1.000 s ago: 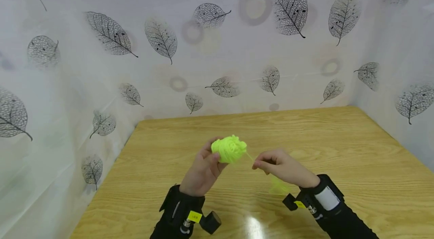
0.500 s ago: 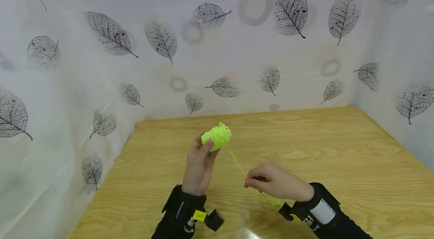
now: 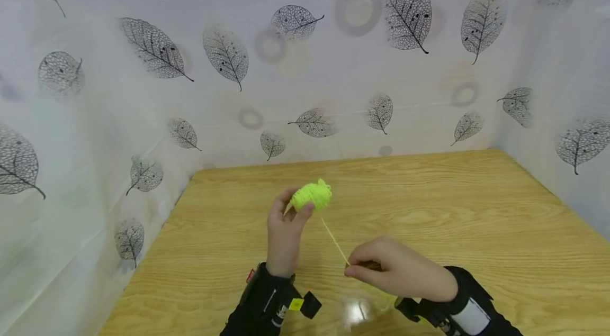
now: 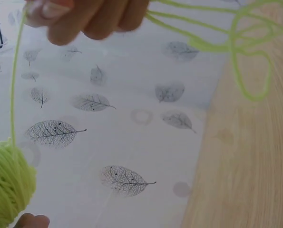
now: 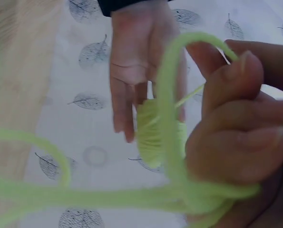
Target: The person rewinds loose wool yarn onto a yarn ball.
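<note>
A small neon-yellow ball of yarn [image 3: 312,195] is held up above the table between the thumb and fingers of my left hand [image 3: 285,235]. From it a taut strand [image 3: 335,241] runs down to my right hand [image 3: 388,267], which pinches it between thumb and curled fingers. In the right wrist view, loose loops of yarn [image 5: 168,95] hang from the right hand, and the ball [image 5: 150,135] sits in the left hand beyond. The left wrist view shows the ball [image 4: 8,183] at its lower left edge and more slack loops [image 4: 248,45] beside the right hand's fingers.
Under the hands lies a wood-grain table [image 3: 476,209]. A white curtain [image 3: 324,71] printed with dark leaves surrounds its back and sides. Black bands [image 3: 469,293] with small cameras are strapped to both wrists.
The right hand has moved down and nearer, drawing the strand longer. The left hand has turned the ball and shifted it slightly left and up overall. The loose yarn below has shifted with the right hand.
</note>
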Available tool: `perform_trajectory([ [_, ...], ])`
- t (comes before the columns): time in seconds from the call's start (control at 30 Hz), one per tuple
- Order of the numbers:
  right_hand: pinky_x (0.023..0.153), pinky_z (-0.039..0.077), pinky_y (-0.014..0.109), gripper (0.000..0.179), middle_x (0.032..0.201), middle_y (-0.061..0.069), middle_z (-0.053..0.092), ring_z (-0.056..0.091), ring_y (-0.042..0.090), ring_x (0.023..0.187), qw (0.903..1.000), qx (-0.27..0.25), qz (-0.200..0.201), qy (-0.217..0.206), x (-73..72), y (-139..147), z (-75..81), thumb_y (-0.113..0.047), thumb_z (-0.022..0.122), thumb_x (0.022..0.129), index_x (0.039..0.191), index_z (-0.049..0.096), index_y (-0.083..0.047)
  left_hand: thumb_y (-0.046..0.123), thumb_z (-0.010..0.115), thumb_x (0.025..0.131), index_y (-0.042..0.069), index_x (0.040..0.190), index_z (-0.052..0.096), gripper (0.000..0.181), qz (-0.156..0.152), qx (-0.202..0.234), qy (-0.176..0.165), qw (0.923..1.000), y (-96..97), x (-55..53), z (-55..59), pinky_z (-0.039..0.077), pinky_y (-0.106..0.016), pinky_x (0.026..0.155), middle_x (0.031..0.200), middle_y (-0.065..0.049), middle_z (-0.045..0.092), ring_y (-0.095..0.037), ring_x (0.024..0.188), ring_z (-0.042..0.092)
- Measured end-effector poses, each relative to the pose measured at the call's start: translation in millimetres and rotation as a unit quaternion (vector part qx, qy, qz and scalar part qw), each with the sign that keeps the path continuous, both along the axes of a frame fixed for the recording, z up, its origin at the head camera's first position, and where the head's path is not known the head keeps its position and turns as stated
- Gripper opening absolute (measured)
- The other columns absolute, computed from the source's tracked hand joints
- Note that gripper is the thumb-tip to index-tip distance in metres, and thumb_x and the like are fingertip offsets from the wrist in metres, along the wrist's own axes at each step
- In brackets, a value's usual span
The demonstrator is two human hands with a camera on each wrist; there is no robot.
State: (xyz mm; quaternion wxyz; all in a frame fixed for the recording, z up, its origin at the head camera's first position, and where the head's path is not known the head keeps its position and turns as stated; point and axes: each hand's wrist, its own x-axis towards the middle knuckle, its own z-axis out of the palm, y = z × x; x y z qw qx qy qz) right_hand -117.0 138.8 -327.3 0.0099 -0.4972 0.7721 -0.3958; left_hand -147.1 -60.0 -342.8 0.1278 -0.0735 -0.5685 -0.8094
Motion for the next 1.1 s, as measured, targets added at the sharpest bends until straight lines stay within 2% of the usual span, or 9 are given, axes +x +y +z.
perform_trajectory([
  [0.1,0.041,0.034,0.012,0.014,0.06,-0.008,0.047,0.033,-0.005,0.049,0.9993,-0.037,0.001,0.012,1.6,6.3,4.8,-0.006,0.057,0.09,0.082,0.063,-0.016,0.002,0.066,0.082,-0.002,0.119,0.048,0.041,0.002,-0.047,0.005,0.9989,0.2,-0.9,-1.5,0.051,-0.028,0.082,0.122,-0.015,0.047,-0.027,0.104,0.055],
  [0.2,0.039,0.033,0.012,0.018,0.058,-0.005,0.046,0.033,-0.004,0.048,0.9969,-0.074,-0.004,0.024,2.8,13.0,8.7,0.003,0.059,0.086,0.082,0.062,-0.014,0.007,0.068,0.082,0.0,0.119,0.05,0.041,-0.007,-0.114,0.007,0.9934,0.1,-1.5,-3.1,0.053,-0.031,0.079,0.123,-0.015,0.045,-0.029,0.103,0.056],
  [0.33,0.038,0.031,0.013,0.024,0.056,-0.004,0.044,0.033,-0.001,0.047,0.9922,-0.114,-0.024,0.045,3.5,22.3,14.0,0.011,0.06,0.081,0.081,0.061,-0.013,0.013,0.068,0.083,0.002,0.12,0.051,0.042,-0.047,-0.181,0.002,0.9824,-0.2,-1.8,-5.4,0.053,-0.035,0.079,0.124,-0.016,0.046,-0.029,0.103,0.056],
  [0.47,0.037,0.031,0.015,0.029,0.058,-0.004,0.046,0.034,0.002,0.046,0.9867,-0.136,-0.059,0.067,3.5,34.2,20.6,0.013,0.062,0.079,0.083,0.062,-0.016,0.017,0.069,0.083,0.006,0.119,0.054,0.041,-0.103,-0.221,-0.01,0.9698,-1.3,-1.7,-7.4,0.054,-0.037,0.078,0.124,-0.015,0.049,-0.027,0.101,0.057],
  [0.6,0.036,0.03,0.02,0.028,0.063,-0.003,0.051,0.035,0.006,0.047,0.9804,-0.17,-0.084,0.054,3.2,44.7,23.2,0.014,0.059,0.081,0.087,0.064,-0.013,0.013,0.069,0.082,0.007,0.119,0.055,0.04,-0.177,-0.236,-0.018,0.9554,-1.6,-0.1,-7.5,0.054,-0.04,0.078,0.123,-0.014,0.051,-0.026,0.098,0.059],
  [0.7,0.035,0.028,0.025,0.027,0.066,0.001,0.052,0.034,0.009,0.046,0.9751,-0.202,-0.086,0.03,1.6,49.8,23.0,0.018,0.056,0.081,0.09,0.064,-0.007,0.009,0.067,0.083,0.006,0.119,0.055,0.038,-0.237,-0.24,-0.017,0.9411,-1.1,1.9,-5.8,0.053,-0.041,0.079,0.121,-0.013,0.052,-0.024,0.095,0.06],
  [0.93,0.037,0.026,0.03,0.028,0.063,0.003,0.042,0.032,0.013,0.047,0.9663,-0.23,-0.11,-0.036,-0.1,57.2,25.2,0.021,0.048,0.085,0.091,0.062,-0.003,0.009,0.068,0.082,0.011,0.116,0.058,0.035,-0.327,-0.286,0.011,0.9005,-1.9,7.9,-1.1,0.051,-0.024,0.069,0.114,-0.005,0.056,-0.011,0.079,0.056],
  [1.0,0.038,0.026,0.031,0.028,0.061,0.003,0.038,0.032,0.014,0.047,0.963,-0.242,-0.108,-0.051,-3.3,58.5,24.6,0.021,0.045,0.086,0.091,0.06,-0.002,0.006,0.068,0.082,0.008,0.116,0.058,0.035,-0.354,-0.28,0.019,0.8923,-2.6,9.0,0.1,0.05,-0.021,0.068,0.114,-0.006,0.056,-0.009,0.078,0.055],
  [1.1,0.04,0.026,0.032,0.025,0.06,0.003,0.037,0.033,0.015,0.048,0.9567,-0.258,-0.116,-0.069,-9.1,59.1,21.9,0.019,0.043,0.089,0.09,0.059,0.0,0.0,0.065,0.082,-0.001,0.116,0.055,0.035,-0.407,-0.235,0.025,0.8824,-4.1,10.4,1.7,0.051,-0.019,0.067,0.113,-0.007,0.056,-0.009,0.078,0.056],
])
